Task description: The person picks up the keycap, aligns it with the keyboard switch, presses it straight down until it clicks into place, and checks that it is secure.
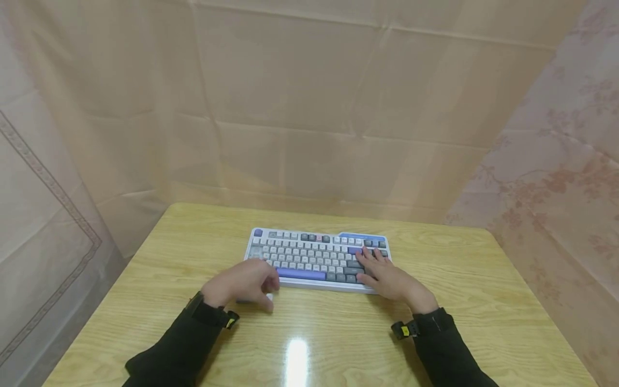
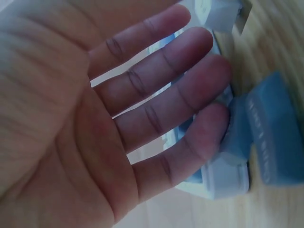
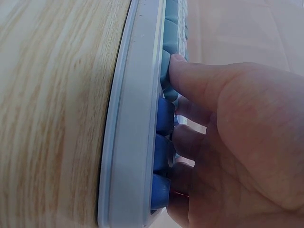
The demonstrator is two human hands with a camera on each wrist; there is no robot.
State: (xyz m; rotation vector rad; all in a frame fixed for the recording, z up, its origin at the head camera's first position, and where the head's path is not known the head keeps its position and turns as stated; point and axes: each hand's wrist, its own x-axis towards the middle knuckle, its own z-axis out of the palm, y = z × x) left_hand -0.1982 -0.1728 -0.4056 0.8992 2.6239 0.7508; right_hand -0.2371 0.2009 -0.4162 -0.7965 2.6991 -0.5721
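A compact keyboard with white, grey and purple keys lies on the wooden table. My left hand hovers at its lower left corner, fingers loosely bent and nothing gripped. Beneath that hand, on the table, lie a loose blue-grey Caps Lock keycap and a white keycap. The lowest finger in the left wrist view overlaps another blue-grey key; contact cannot be told. My right hand rests spread over the keyboard's right end, its thumb and fingertips against the keys.
The table has pale wood grain and a bright light reflection in front of the keyboard. A beige cloth hangs behind it, with a white cloth at left and a flowered cloth at right.
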